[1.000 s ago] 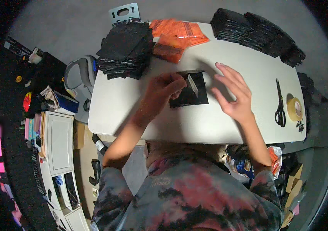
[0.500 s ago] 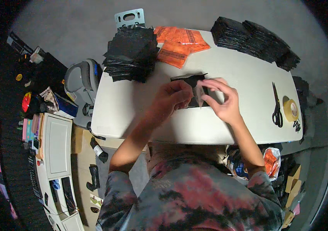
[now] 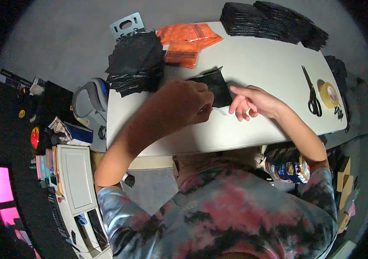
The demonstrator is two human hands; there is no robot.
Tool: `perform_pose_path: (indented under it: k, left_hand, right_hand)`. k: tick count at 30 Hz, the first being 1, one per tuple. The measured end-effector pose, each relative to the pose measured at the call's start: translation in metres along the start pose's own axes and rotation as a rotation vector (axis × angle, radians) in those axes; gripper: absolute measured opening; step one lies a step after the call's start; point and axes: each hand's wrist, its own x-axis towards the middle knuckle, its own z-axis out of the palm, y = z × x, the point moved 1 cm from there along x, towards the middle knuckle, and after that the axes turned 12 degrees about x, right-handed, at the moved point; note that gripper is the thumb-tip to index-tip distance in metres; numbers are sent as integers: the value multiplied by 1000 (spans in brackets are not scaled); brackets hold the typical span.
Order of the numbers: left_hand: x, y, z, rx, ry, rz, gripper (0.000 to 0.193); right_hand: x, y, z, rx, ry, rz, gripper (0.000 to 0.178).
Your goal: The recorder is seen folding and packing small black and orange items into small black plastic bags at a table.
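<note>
A flat black plastic packet (image 3: 221,91) lies on the white table in front of me, partly covered by my left hand. My left hand (image 3: 194,102) is closed above the packet's near left part, its fingertips bunched together. From those fingertips a thin, pale, see-through strip (image 3: 220,111) sticks out toward the right; the rest of it is hidden. My right hand (image 3: 253,103) is just right of the packet, fingers apart and partly curled, with nothing visible in it.
Black packets (image 3: 136,62) are stacked at the table's far left, beside orange packets (image 3: 183,54). More black packets (image 3: 274,26) line the far edge. Black scissors (image 3: 311,93) and a yellow tape roll (image 3: 329,95) lie at the right. A white cabinet (image 3: 78,177) stands at left.
My right hand has opened and drawn away from the clear piece near its fingers. My left hand stays closed, now with the pale strip at its fingertips. The whole view has shifted and turned slightly.
</note>
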Motion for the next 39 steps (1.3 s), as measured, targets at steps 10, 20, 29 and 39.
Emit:
perform_pose_path:
  k: [10, 20, 29, 39]
  left_hand:
    - [7, 19, 9, 324, 31, 149, 17]
    - [6, 26, 9, 466, 139, 210, 18]
    - [9, 26, 8, 444, 211, 217, 19]
    - [7, 20, 9, 457, 268, 203, 22]
  right_hand:
    - [5, 52, 8, 404, -111, 249, 78]
    - [2, 41, 2, 466, -55, 74, 55]
    - [4, 47, 11, 523, -198, 134, 54]
    - [2, 36, 2, 693, -263, -37, 40]
